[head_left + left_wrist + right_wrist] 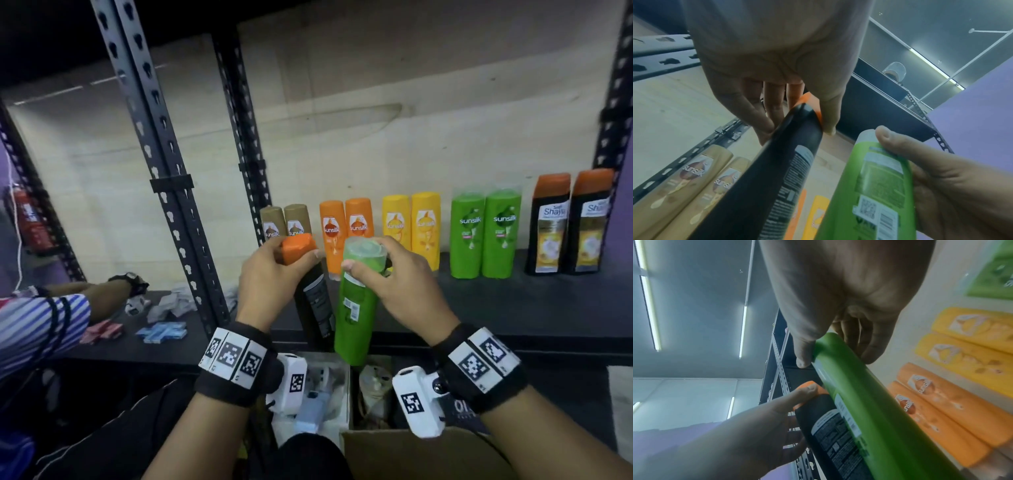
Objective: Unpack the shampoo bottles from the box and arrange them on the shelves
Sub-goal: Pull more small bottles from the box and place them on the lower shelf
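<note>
Left grip (270, 274) clamps black bottle (317, 305) | right grip (394, 277) clamps green bottle (356, 308)

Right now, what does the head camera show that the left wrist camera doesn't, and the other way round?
Only the head view shows the cardboard box, the black pair on the shelf, the green pair and another person's striped sleeve. Only the left wrist view shows ceiling lights and the left hand's palm side. Both show the left hand gripping the black bottle near its orange cap, the right hand holding the green bottle, and the beige bottles.
</note>
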Demonstrator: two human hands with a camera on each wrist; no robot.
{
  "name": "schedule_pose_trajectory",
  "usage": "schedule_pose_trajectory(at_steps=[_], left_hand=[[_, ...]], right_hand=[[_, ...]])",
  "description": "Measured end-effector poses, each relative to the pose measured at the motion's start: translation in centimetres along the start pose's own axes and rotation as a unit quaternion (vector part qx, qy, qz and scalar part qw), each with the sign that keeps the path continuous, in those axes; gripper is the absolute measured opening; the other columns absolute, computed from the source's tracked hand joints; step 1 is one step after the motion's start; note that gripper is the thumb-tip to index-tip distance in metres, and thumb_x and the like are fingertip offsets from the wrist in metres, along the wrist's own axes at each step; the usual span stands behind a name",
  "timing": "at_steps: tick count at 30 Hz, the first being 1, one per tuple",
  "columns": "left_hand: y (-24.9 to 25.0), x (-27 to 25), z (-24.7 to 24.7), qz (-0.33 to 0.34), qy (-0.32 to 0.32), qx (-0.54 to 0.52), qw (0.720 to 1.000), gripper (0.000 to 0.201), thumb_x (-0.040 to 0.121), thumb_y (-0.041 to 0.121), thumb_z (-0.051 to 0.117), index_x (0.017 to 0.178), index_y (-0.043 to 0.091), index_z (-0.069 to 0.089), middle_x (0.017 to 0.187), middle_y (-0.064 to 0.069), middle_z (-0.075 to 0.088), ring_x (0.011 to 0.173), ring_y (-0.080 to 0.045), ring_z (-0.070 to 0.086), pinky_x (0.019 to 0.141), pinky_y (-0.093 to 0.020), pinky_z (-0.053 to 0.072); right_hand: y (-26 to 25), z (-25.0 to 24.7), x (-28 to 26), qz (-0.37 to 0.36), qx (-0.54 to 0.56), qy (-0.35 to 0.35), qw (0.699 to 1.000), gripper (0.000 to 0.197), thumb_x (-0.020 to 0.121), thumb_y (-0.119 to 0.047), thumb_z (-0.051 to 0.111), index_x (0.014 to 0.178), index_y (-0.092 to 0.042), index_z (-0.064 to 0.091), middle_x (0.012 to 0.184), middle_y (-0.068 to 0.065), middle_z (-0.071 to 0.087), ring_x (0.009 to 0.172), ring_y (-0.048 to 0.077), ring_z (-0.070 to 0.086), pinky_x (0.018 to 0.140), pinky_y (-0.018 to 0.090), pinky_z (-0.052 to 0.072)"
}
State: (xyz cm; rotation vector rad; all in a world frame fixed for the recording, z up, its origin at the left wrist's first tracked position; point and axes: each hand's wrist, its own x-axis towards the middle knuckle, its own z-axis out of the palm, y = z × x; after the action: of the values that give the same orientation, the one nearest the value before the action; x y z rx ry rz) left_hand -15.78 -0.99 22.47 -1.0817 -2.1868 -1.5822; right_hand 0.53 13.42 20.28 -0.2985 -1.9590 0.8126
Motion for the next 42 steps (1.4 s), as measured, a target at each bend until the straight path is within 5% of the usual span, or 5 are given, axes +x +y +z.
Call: schedule_pose_trajectory(at_steps=[19,23,26,32,42], left_hand=[[-4.2,3.3,-0.7,-0.012,0.056,0.041,0.998,0.058,0.079,0.068,0.073,0.124,0.033,0.066,0.096,0.010,0.071,0.087,-0.012,0.067,0.071,-0.030,0.050],[-4.8,3.0,0.4,-0.012,0.069,0.016,0.997,0.049,0.081,0.070,0.068,0.119,0.039,0.063,0.089,0.018,0.069,0.083,0.001,0.064,0.064,-0.017,0.045],[-5.9,2.6,1.6,-0.017,0.055,-0.041,0.998,0.031,0.083,0.067,0.069,0.100,0.042,0.063,0.087,0.031,0.067,0.083,0.015,0.062,0.061,-0.004,0.041],[-9.2,1.2,4.5,-0.091,-0.011,-0.218,0.972,0.045,0.080,0.060,0.075,0.114,0.030,0.072,0.106,0.007,0.078,0.103,-0.016,0.074,0.094,-0.050,0.059],[-11.7,-0.6,6.1,-0.037,0.018,-0.235,0.971,0.045,0.087,0.053,0.074,0.124,0.028,0.067,0.116,0.009,0.076,0.110,-0.012,0.072,0.097,-0.046,0.057]], right_hand=[[1.0,6.8,5.3,-0.001,-0.018,-0.024,1.000,0.049,0.086,-0.061,0.072,0.121,-0.027,0.065,0.107,-0.015,0.070,0.095,0.004,0.065,0.071,0.009,0.044],[1.8,8.1,5.4,0.000,0.015,0.002,1.000,0.043,0.090,-0.056,0.070,0.120,-0.026,0.063,0.106,-0.015,0.068,0.095,0.002,0.063,0.073,0.006,0.044],[2.9,9.3,4.8,0.027,0.024,-0.003,0.999,0.044,0.094,-0.055,0.065,0.124,-0.023,0.060,0.113,-0.009,0.066,0.102,0.007,0.061,0.081,0.020,0.047],[4.9,11.4,2.2,0.096,0.119,-0.082,0.985,0.039,0.101,-0.043,0.059,0.136,-0.028,0.048,0.121,-0.011,0.066,0.110,0.006,0.062,0.091,0.025,0.049],[6.7,14.0,-0.9,0.112,0.168,-0.077,0.976,0.044,0.106,-0.033,0.052,0.142,-0.038,0.028,0.138,-0.005,0.058,0.123,0.011,0.057,0.089,0.009,0.042]])
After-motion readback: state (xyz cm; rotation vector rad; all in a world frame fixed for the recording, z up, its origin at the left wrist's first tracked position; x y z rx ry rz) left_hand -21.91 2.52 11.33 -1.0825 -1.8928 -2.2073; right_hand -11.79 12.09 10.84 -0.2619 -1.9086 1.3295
